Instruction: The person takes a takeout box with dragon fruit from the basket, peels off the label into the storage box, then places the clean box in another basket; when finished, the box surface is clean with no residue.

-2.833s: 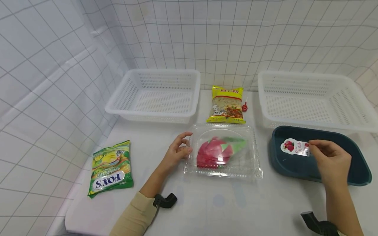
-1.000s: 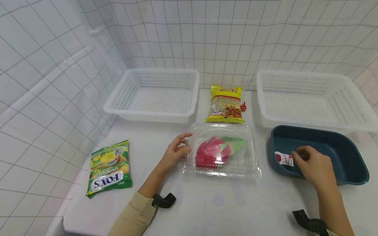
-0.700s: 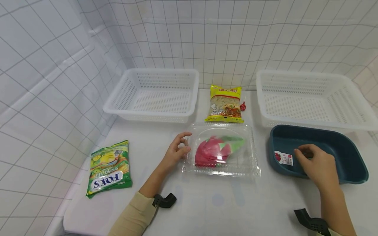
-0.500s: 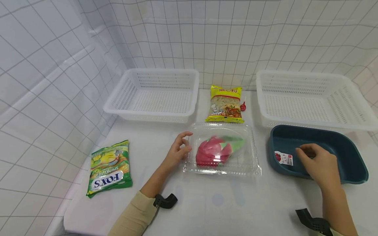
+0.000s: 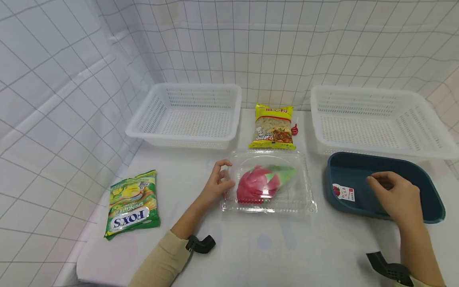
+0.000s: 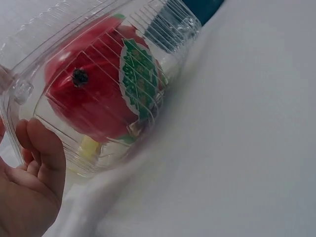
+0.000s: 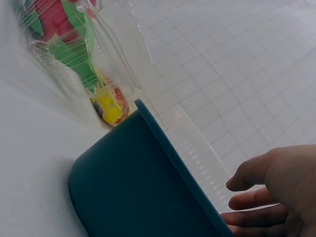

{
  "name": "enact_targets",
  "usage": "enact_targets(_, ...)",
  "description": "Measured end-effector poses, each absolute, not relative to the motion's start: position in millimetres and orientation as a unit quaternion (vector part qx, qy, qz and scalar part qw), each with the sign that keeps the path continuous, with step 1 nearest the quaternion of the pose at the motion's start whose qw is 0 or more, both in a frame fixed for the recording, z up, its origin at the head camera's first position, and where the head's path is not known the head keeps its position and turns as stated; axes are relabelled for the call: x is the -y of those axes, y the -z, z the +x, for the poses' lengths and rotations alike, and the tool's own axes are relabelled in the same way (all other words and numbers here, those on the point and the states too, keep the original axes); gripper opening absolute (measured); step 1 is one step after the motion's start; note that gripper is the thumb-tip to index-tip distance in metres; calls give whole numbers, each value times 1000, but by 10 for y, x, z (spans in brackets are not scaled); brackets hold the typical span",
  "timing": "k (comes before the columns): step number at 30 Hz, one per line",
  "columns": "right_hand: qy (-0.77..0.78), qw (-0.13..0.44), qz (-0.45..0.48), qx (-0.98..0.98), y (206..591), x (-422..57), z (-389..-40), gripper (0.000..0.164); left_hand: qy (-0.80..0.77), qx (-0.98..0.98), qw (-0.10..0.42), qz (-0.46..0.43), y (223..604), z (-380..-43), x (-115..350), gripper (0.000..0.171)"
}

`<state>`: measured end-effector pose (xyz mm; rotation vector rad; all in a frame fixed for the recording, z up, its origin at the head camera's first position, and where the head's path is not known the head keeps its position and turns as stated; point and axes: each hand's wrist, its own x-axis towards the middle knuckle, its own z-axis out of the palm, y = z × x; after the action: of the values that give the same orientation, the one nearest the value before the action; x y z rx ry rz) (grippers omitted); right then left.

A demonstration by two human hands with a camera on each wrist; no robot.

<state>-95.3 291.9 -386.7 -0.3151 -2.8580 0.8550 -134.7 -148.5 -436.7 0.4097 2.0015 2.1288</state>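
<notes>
A clear plastic clamshell box (image 5: 303, 205) lies in the middle of the table, with a pink and green dragon fruit (image 5: 256, 184) inside. My left hand (image 5: 211, 190) rests against the box's left edge, fingers loosely bent. In the left wrist view, an oval green sticker (image 6: 138, 76) shows on the fruit. A small fruit-printed label (image 5: 344, 192) lies at the left side of the dark teal basin (image 5: 353, 169). To the right of that label, my right hand (image 5: 401, 199) hovers over the basin with nothing visible between its loosely curved fingers.
White perforated baskets stand at the back left (image 5: 201, 119) and back right (image 5: 358, 123). Between them lies a yellow food packet (image 5: 274, 127), with a small red item (image 5: 295, 130) beside it. A green Fox's bag (image 5: 132, 205) lies at the left.
My right hand has set the label down inside the basin, let go of it and drawn away to the right. The left hand stays at the box's edge.
</notes>
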Motion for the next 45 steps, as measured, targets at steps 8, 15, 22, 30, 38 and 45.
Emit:
enact_targets(8,-294,75,-107,947,3772,-2984,-1056,46,-767,-620,79,142,4358,-1378,1484,49)
enact_targets(15,-295,79,-106,946,3707,-3028,-1147,46,-789,-594,86,132,4299,-1394,1486,45)
enact_targets(22,-293,94,-108,945,3631,-3073,-1198,45,-805,-572,93,128,4115,-1479,1424,44)
enact_targets(30,-293,113,-140,939,3590,-3109,-1251,45,-812,-561,91,131,3918,-1624,1334,42)
enact_targets(38,-325,144,-158,921,3577,-3184,-1297,43,-816,-556,85,136,3751,-1727,1191,42)
enact_targets(45,-359,145,-197,901,3584,-3250,-1356,36,-816,-557,61,143,3606,-1846,1045,40)
